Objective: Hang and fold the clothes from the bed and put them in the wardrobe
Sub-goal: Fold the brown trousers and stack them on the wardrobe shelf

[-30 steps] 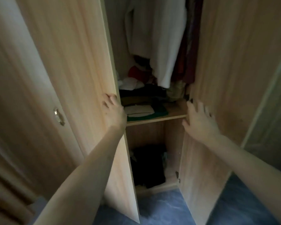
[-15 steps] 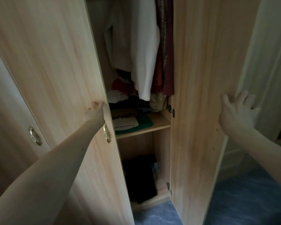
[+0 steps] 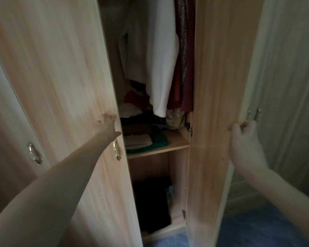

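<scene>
two bare arms reach forward. the left hand (image 3: 108,124) lies flat on the left door (image 3: 64,86), grip wide; the right hand (image 3: 243,139) curls round the right door (image 3: 212,104) edge. beyond, the wardrobe (image 3: 177,166) holds hanging clothes (image 3: 164,59) above folded piles on a shelf (image 3: 175,145).

We cannot make out the dark heap (image 3: 152,204) in the wardrobe's bottom compartment; shadow swallows it. The hanging garments (image 3: 165,56) run off the top edge, hangers unseen. Our left hand (image 3: 108,124) is motion-blurred, fingers indistinct.
</scene>
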`<state>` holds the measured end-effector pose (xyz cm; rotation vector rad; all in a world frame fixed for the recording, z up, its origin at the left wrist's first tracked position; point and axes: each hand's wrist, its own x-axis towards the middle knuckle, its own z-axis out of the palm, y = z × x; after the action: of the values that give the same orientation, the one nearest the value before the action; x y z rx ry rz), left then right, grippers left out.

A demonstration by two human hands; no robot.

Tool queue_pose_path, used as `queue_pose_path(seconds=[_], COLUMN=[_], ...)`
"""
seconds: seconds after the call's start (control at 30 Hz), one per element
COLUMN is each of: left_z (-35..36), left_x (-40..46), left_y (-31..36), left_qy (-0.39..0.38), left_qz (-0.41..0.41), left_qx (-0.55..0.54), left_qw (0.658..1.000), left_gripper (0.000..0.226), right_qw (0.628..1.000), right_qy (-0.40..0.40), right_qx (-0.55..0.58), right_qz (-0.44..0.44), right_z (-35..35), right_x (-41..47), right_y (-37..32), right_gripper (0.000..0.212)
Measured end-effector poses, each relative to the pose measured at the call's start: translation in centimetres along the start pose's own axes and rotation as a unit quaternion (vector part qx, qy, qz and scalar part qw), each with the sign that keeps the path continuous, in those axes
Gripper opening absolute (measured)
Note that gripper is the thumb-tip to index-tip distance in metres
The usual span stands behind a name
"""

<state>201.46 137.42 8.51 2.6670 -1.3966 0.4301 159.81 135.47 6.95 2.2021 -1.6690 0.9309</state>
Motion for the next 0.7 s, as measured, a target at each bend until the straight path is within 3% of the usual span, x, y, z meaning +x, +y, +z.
queue_pose_path(seconds=[0.13,0.23,0.37,0.4,0.5,0.7], left_z=[1.0,1.3,1.4,1.5,1.7,2.8], left_x=[0.8,1.5,2.2,2.4,2.8,4.0], left_y=[-0.3,-0.6,-0.8,-1.0,-1.7,-3.4], left_qy=[-0.004,-0.005,0.001,0.002,-0.001,0.007], left_qz=[0.003,-0.005,-0.003,-0.001,0.009,0.029], left_qx=[0.017,0.012,0.016,0.022,0.039,0.066], left_qw=[1.0,1.0,1.0,1.0,0.999,0.997], left_gripper=[0.074,0.075,0.081,0.082,0.087,0.104], right_qw=[0.997,0.984,0.94,0.936,0.922,0.925], right_qy=[0.002,0.018,-0.088,-0.125,-0.113,-0.117], right_qx=[0.024,0.114,0.228,0.212,0.142,0.107], right_qz=[-0.08,-0.138,-0.237,-0.252,-0.342,-0.345], right_z=[2.2,4.0,6.4,7.1,10.2,17.5], right_x=[-1.2,-0.6,1.1,2.1,5.2,10.7], right_y=[-4.7,-7.2,-10.1,-10.9,-14.0,-20.7], right_gripper=[0.044,0.063,0.077,0.085,0.104,0.122])
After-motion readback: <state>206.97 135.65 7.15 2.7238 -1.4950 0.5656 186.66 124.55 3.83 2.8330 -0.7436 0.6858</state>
